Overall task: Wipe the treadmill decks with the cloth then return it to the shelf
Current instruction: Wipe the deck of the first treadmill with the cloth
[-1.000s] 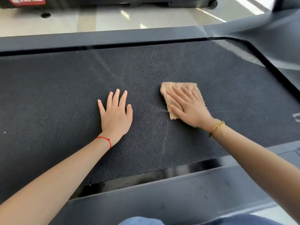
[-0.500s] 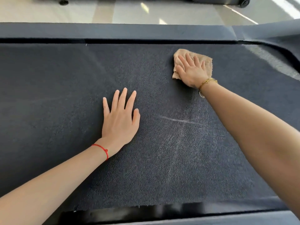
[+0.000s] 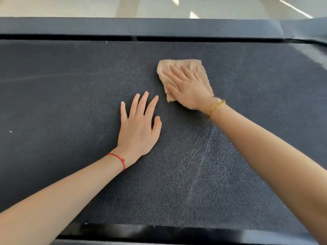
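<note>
Your left hand (image 3: 137, 131) is lying flat on the dark textured treadmill deck (image 3: 62, 103), palm down, with its fingers straight and slightly spread and nothing held in it. A red string bracelet (image 3: 118, 159) is circling that wrist, just behind the hand. Beyond your fingertips, the deck's far side rail (image 3: 141, 26) is running straight across, with pale floor (image 3: 70, 6) showing past it. Just to the right of your left hand and a little farther from you, the tan cloth (image 3: 182, 65) is lying on the deck, crumpled at its near edge. Your right hand (image 3: 188, 88) is pressing down on that cloth with straight fingers laid on top of it, not curled round it. A gold bracelet (image 3: 216, 107) is sitting on your right wrist. Below that wrist, faint pale streaks (image 3: 200, 160) are showing on the deck surface between your two forearms.
</note>
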Action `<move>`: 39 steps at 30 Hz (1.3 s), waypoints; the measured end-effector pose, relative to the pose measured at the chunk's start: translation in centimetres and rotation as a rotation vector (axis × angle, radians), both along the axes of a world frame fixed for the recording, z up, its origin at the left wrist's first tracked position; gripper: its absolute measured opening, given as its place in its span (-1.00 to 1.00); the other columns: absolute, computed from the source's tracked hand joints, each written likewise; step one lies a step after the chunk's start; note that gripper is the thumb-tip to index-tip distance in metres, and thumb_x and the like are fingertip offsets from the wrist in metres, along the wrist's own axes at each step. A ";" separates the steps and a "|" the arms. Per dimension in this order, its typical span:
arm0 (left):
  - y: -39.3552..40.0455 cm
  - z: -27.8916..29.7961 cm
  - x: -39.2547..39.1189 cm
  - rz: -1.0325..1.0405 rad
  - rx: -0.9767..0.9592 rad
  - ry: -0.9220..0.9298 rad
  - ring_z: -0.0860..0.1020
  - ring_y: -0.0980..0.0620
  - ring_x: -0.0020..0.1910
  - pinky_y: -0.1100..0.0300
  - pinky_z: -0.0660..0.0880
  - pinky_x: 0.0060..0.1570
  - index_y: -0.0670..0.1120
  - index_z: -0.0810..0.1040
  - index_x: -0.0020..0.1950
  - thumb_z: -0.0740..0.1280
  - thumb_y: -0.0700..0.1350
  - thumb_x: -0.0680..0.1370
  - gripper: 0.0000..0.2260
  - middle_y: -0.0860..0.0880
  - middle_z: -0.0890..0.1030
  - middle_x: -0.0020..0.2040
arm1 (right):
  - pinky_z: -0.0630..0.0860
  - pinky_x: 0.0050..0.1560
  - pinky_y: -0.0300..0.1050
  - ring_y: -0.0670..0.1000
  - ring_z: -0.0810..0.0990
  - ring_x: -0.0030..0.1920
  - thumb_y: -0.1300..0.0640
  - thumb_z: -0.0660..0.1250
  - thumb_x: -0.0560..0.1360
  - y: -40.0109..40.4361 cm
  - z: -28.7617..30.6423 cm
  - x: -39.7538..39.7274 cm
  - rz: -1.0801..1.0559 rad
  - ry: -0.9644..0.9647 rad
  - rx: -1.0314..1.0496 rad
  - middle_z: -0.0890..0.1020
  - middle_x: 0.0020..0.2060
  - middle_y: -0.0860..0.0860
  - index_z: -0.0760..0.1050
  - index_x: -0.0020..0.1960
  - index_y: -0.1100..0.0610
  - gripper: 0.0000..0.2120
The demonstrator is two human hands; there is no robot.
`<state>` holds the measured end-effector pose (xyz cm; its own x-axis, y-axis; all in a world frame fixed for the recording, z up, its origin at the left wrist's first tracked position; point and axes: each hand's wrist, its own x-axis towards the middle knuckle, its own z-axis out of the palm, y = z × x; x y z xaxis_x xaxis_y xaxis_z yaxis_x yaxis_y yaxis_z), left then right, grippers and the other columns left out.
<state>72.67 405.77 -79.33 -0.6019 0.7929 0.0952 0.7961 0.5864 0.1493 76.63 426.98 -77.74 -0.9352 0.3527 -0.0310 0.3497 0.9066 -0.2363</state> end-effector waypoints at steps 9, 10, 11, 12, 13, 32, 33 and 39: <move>0.0 0.1 0.2 0.004 0.038 -0.041 0.00 -0.05 0.60 -0.25 -0.07 0.52 0.04 0.11 0.60 0.03 0.05 0.65 -0.50 -0.03 0.09 0.61 | -0.22 0.54 0.15 0.10 -0.15 0.58 -0.15 -0.10 0.66 -0.4 0.8 13.1 -0.299 -0.042 -0.017 -0.05 0.58 -0.09 -0.05 0.58 -0.16 -0.50; 0.0 0.1 0.3 0.006 0.043 -0.040 0.01 -0.05 0.60 -0.24 -0.07 0.52 0.04 0.11 0.60 0.03 0.05 0.65 -0.50 -0.03 0.10 0.61 | -0.21 0.54 0.16 0.11 -0.15 0.58 -0.13 -0.10 0.66 -2.1 0.9 13.8 -0.245 -0.040 0.001 -0.04 0.59 -0.08 -0.05 0.58 -0.15 -0.50; 0.0 0.1 0.3 0.009 0.049 -0.038 0.01 -0.05 0.59 -0.24 -0.07 0.52 0.03 0.12 0.60 0.04 0.04 0.65 -0.50 -0.03 0.11 0.61 | -0.20 0.53 0.18 0.13 -0.14 0.58 -0.11 -0.09 0.66 -4.1 0.9 14.5 -0.167 -0.036 0.012 -0.03 0.59 -0.07 -0.04 0.58 -0.14 -0.50; -0.1 0.1 0.4 0.012 0.057 -0.036 0.02 -0.05 0.59 -0.24 -0.06 0.52 0.03 0.13 0.60 0.06 0.04 0.65 -0.50 -0.04 0.11 0.61 | -0.21 0.53 0.19 0.14 -0.15 0.58 -0.10 -0.08 0.66 -6.3 0.9 15.2 -0.078 -0.031 0.012 -0.02 0.59 -0.06 -0.04 0.58 -0.13 -0.51; -0.1 0.2 0.5 0.014 0.063 -0.036 0.02 -0.05 0.59 -0.24 -0.06 0.52 0.03 0.13 0.60 0.07 0.03 0.65 -0.50 -0.04 0.12 0.61 | -0.22 0.53 0.18 0.14 -0.16 0.58 -0.10 -0.08 0.66 -8.5 0.9 16.0 0.008 -0.028 0.005 -0.02 0.58 -0.07 -0.04 0.58 -0.13 -0.51; -7.4 0.1 0.9 0.064 -0.001 -0.080 -0.06 0.02 0.60 -0.17 -0.09 0.55 0.09 0.02 0.62 0.01 0.07 0.68 -0.51 0.05 0.03 0.62 | -0.26 0.53 0.17 0.13 -0.21 0.57 -0.13 -0.13 0.67 -12.6 0.3 11.0 0.030 -0.020 -0.008 -0.07 0.59 -0.05 -0.09 0.59 -0.08 -0.49; -8.2 0.2 0.9 0.071 -0.011 -0.078 -0.07 0.03 0.60 -0.16 -0.09 0.55 0.10 0.02 0.62 0.01 0.07 0.68 -0.51 0.06 0.02 0.62 | -0.27 0.53 0.16 0.13 -0.20 0.57 -0.13 -0.12 0.67 -14.0 0.2 11.3 0.085 -0.004 -0.008 -0.06 0.59 -0.06 -0.08 0.59 -0.08 -0.49; -11.1 1.0 0.1 0.092 -0.075 -0.097 -0.12 0.07 0.60 -0.16 -0.11 0.55 0.13 -0.03 0.62 -0.03 0.10 0.68 -0.50 0.11 -0.04 0.62 | -0.26 0.54 0.07 0.07 -0.13 0.58 -0.18 -0.11 0.65 -14.9 -0.3 14.1 0.272 0.048 -0.013 -0.01 0.58 -0.14 -0.04 0.57 -0.18 -0.50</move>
<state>72.73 394.71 -78.34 -0.6761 0.7364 -0.0245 0.7222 0.6690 0.1758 90.77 412.06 -77.99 -0.9960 0.0885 0.0128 0.0822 0.9624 -0.2588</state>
